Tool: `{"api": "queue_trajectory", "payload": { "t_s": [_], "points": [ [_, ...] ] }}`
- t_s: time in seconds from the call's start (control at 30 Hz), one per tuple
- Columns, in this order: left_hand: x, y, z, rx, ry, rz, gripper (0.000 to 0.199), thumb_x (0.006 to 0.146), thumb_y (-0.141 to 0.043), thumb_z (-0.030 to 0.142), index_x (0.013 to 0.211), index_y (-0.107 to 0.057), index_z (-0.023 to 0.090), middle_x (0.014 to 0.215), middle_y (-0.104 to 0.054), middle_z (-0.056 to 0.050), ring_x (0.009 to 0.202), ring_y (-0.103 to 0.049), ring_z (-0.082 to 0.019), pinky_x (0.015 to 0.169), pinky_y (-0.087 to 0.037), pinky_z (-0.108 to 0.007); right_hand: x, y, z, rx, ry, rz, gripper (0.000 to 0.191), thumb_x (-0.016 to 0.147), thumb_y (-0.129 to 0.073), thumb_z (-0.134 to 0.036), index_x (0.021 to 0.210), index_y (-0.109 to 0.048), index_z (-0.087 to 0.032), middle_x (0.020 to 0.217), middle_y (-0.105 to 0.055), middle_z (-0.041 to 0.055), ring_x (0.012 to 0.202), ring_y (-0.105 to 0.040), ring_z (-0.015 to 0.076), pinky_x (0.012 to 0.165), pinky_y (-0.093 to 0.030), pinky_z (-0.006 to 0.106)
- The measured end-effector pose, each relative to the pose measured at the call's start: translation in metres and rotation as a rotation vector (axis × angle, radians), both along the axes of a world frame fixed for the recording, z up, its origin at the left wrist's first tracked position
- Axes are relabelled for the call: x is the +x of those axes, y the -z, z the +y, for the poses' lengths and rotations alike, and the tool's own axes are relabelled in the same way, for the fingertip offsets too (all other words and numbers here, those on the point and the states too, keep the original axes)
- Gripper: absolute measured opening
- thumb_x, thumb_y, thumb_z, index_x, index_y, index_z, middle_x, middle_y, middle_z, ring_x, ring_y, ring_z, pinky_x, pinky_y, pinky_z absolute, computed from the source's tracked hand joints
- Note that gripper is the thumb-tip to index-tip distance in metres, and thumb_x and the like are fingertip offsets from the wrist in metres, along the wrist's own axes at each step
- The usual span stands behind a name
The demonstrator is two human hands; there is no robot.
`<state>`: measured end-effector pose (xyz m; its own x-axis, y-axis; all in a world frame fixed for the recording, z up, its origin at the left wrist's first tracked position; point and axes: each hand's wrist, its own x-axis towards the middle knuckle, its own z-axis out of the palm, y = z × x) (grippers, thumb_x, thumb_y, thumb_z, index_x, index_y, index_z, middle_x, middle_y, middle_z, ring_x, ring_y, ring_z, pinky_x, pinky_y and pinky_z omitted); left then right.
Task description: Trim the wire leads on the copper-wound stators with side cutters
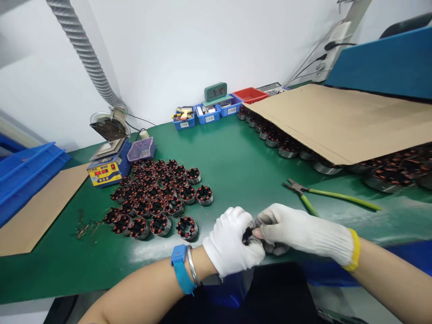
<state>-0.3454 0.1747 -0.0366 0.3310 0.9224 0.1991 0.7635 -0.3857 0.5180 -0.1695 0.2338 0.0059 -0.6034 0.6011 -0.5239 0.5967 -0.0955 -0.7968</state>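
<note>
Green bench [222, 157]: room to move between wound cores [158, 198] and pliers [299, 188] | my left hand [234, 243] curled closed around 1 mostly hidden dark part [248, 235], near the front edge | my right hand [280, 227] bent in, thumb at it, grip hidden, can't tell | cardboard sheet [340, 121], right, its edge overhanging more cores
</note>
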Motion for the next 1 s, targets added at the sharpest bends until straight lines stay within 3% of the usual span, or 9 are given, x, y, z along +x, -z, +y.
{"api": "queue_trajectory", "payload": {
  "t_s": [0.1,0.23,0.4,0.53,0.63,0.73,0.83,0.93,1.0],
  "points": [
    [0.0,0.003,-0.001,-0.004,-0.029,-0.047,0.026,0.072,-0.055,0.031,0.078,-0.03,0.026,0.08,-0.047,-0.002,0.076,-0.049,-0.021,0.07,-0.045,-0.037,-0.005,0.002,-0.001,-0.131,0.053,0.016,0.048,0.059,-0.08,-0.063,0.067,-0.068,-0.017,0.061,-0.068,0.0061,0.054,-0.061,0.0146,0.052,-0.052,0.023],
    [0.0,0.004,-0.002,0.003,-0.035,-0.141,0.02,0.074,-0.055,0.027,0.083,-0.037,0.025,0.088,-0.052,-0.005,0.08,-0.054,-0.021,0.075,-0.051,-0.038,-0.004,0.002,-0.002,-0.167,0.07,0.069,0.046,0.06,-0.078,-0.061,0.064,-0.065,-0.017,0.056,-0.065,0.0054,0.05,-0.058,0.0129,0.049,-0.049,0.022],
    [0.002,0.001,-0.005,-0.025,-0.054,-0.238,0.022,0.071,-0.058,0.024,0.086,-0.042,0.024,0.106,-0.056,-0.01,0.102,-0.061,-0.028,0.089,-0.055,-0.045,-0.005,0.002,-0.006,-0.097,0.098,0.007,0.025,0.075,-0.067,-0.041,0.066,-0.066,-0.018,0.058,-0.066,0.0052,0.054,-0.061,0.0143,0.053,-0.051,0.023],
    [0.003,0.007,-0.009,-0.043,-0.09,-0.275,0.026,0.069,-0.06,0.024,0.091,-0.046,0.023,0.107,-0.057,-0.011,0.111,-0.061,-0.033,0.095,-0.055,-0.05,-0.007,0.006,-0.013,-0.009,0.148,-0.005,0.02,0.08,-0.062,-0.032,0.064,-0.06,-0.02,0.057,-0.064,0.0026,0.054,-0.06,0.014,0.054,-0.048,0.023],
    [-0.001,0.01,-0.011,-0.053,-0.128,-0.343,0.051,0.066,-0.064,0.027,0.113,-0.046,0.02,0.114,-0.057,-0.014,0.108,-0.062,-0.033,0.095,-0.053,-0.053,-0.008,0.013,-0.019,0.061,0.161,-0.027,0.017,0.081,-0.059,-0.029,0.066,-0.058,-0.021,0.057,-0.062,0.0008,0.053,-0.058,0.013,0.053,-0.044,0.022],
    [-0.01,0.004,-0.01,-0.2,-0.051,-0.436,0.078,0.063,-0.069,0.028,0.131,-0.035,0.017,0.106,-0.059,-0.009,0.089,-0.062,-0.025,0.091,-0.054,-0.05,-0.009,0.02,-0.021,0.133,0.155,-0.024,0.017,0.079,-0.056,-0.029,0.065,-0.053,-0.021,0.055,-0.058,-0.001,0.051,-0.052,0.0113,0.051,-0.038,0.022],
    [-0.019,-0.008,-0.007,-0.402,-0.013,-0.616,0.069,0.071,-0.069,0.031,0.13,-0.037,0.018,0.091,-0.058,-0.002,0.076,-0.059,-0.018,0.085,-0.054,-0.042,-0.007,0.019,-0.021,0.159,0.165,0.048,0.024,0.078,-0.057,-0.039,0.063,-0.049,-0.021,0.053,-0.051,-0.002,0.05,-0.045,0.0109,0.05,-0.033,0.024],
    [-0.024,-0.016,-0.005,-0.523,-0.099,-0.886,0.062,0.084,-0.064,0.055,0.13,-0.042,0.018,0.1,-0.06,-0.006,0.077,-0.061,-0.016,0.072,-0.055,-0.033,-0.002,0.012,-0.02,0.159,0.175,0.184,0.036,0.078,-0.056,-0.055,0.064,-0.05,-0.022,0.055,-0.051,-0.0006,0.051,-0.044,0.0126,0.05,-0.035,0.026],
    [-0.024,-0.017,-0.004,-0.719,-0.03,-1.028,0.072,0.084,-0.057,0.076,0.126,-0.046,0.018,0.1,-0.061,-0.007,0.069,-0.064,-0.015,0.056,-0.052,-0.026,0.003,0.006,-0.02,0.188,0.176,0.237,0.045,0.078,-0.056,-0.063,0.062,-0.049,-0.022,0.055,-0.05,0.0,0.051,-0.044,0.0132,0.05,-0.035,0.027]
  ]
}}
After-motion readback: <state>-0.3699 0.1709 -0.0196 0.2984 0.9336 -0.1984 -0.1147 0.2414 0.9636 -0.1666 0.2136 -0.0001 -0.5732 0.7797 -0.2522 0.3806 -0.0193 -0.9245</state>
